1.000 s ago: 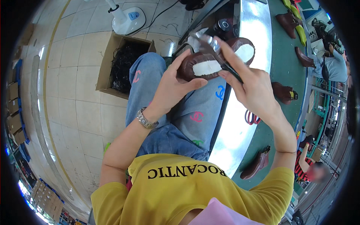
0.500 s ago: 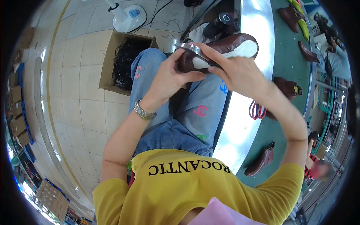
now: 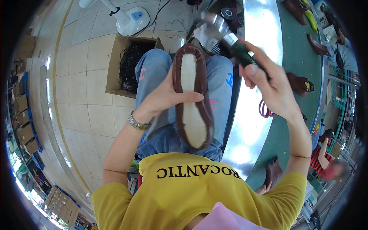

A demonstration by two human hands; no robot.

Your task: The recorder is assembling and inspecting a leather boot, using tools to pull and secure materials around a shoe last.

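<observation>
A brown leather shoe upper (image 3: 207,115) lies bottom up above my lap, its pale insole showing and its toe and heel in line with my legs. My left hand (image 3: 163,94) grips it at the waist, the thumb across the insole and the fingers hidden underneath. To the right, clear of the shoe, my right hand (image 3: 270,78) is closed round the dark green handle of a hammer (image 3: 241,51). The hammer's metal head points up and left and is smeared by motion.
On my left stands a cardboard box (image 3: 112,69) of black scraps, with a white lamp base (image 3: 133,21) behind it. A shiny metal ledge (image 3: 245,126) and a green conveyor belt (image 3: 289,46) with several brown shoes run along my right. Another person's hand (image 3: 263,188) touches a shoe there.
The shoe has turned bottom up and come down nearer my body in my left hand. My right hand has lifted the hammer off the shoe, to the right. Another person's hand has appeared beside the belt.
</observation>
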